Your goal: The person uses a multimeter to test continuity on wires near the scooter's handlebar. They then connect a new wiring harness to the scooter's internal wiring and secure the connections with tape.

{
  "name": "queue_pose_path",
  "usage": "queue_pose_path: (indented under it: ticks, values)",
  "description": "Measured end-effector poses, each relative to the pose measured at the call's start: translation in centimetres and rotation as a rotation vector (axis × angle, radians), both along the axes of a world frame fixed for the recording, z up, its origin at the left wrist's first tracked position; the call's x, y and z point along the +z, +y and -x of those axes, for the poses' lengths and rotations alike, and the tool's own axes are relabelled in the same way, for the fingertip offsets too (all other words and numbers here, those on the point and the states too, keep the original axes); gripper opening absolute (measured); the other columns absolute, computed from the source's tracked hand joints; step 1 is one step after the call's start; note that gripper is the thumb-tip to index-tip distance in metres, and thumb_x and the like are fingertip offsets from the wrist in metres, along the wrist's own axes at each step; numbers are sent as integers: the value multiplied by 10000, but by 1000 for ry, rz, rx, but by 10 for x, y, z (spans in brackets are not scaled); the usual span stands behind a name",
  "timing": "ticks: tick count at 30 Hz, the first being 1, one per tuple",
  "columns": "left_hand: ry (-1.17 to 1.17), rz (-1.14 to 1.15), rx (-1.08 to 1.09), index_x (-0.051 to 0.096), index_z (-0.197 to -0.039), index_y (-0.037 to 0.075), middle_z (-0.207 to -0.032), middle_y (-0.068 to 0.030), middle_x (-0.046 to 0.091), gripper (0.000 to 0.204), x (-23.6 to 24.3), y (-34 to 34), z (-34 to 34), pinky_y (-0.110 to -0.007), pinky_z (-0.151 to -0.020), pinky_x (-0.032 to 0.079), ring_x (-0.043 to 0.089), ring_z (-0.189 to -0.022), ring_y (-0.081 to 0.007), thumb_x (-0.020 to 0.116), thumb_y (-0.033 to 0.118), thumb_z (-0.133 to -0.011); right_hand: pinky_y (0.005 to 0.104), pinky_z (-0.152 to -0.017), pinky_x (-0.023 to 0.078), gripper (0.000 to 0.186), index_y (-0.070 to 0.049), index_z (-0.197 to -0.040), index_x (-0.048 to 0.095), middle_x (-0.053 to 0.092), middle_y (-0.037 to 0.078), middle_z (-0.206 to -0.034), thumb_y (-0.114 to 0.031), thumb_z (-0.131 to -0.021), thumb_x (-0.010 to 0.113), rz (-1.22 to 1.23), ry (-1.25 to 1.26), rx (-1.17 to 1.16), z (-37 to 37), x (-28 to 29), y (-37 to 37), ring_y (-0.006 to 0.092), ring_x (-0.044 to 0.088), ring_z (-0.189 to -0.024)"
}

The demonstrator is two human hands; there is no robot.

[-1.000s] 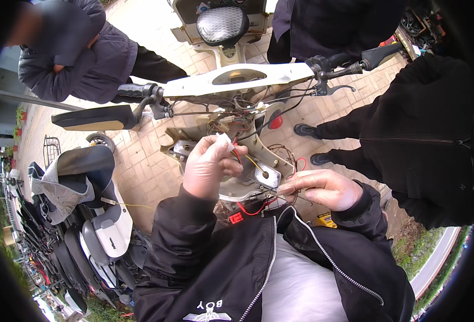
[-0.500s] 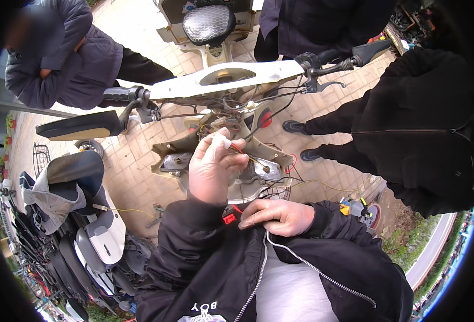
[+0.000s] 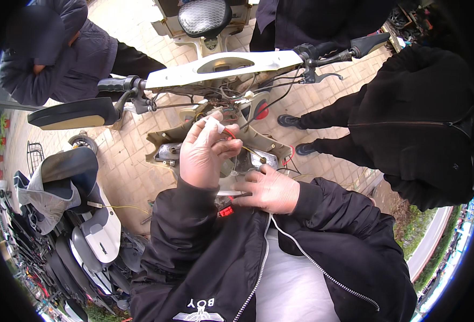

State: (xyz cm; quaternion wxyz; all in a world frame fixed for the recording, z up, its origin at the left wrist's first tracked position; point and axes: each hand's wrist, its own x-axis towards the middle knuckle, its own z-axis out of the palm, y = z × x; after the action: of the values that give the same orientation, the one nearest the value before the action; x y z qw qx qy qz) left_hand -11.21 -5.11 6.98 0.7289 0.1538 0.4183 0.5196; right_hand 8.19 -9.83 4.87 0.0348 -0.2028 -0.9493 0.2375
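Your left hand [image 3: 200, 156] still pinches the white connector [image 3: 215, 125] at its fingertips; your right hand [image 3: 273, 191] has moved nearer, fingers spread, grip unclear, bringing both hands close to the wiring.

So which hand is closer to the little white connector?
Left: the left hand holds the little white connector at its fingertips; the right hand is lower and to the right, apart from it.

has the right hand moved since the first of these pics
Yes: judged against the white handlebar cover, the right hand has moved left, closer to the left hand.
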Motion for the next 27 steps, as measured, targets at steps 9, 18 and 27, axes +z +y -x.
queue_pose_path:
  ticks: [9, 18, 27]
  values:
    - [-7, -9, 24, 525, -1200, 59, -1009, -167, 669, 298, 0, -1, 1, -337, -673, 557, 678, -734, -221, 548, 239, -963, 397, -819, 468, 178, -42, -1019, 635, 608, 120, -1105, -185, -922, 592, 661, 789, -592, -25, 51, 35, 287, 595, -908]
    - [37, -19, -41, 454, -1302, 39, -980, -174, 675, 385, 1, -14, -6, -310, -631, 554, 683, -691, -215, 520, 228, -973, 394, -726, 515, 259, -74, -960, 641, 633, 128, -893, -257, -790, 708, -226, 115, -854, 3, -41, 149, 321, 636, -814]
    - [56, 12, -17, 474, -1287, 18, -963, -154, 671, 347, 11, -38, -12, -270, -674, 537, 663, -707, -168, 508, 164, -975, 280, -606, 471, 289, 24, -1038, 633, 625, 36, -782, -171, -834, 692, 824, 372, -982, 7, -39, 124, 135, 576, -656]
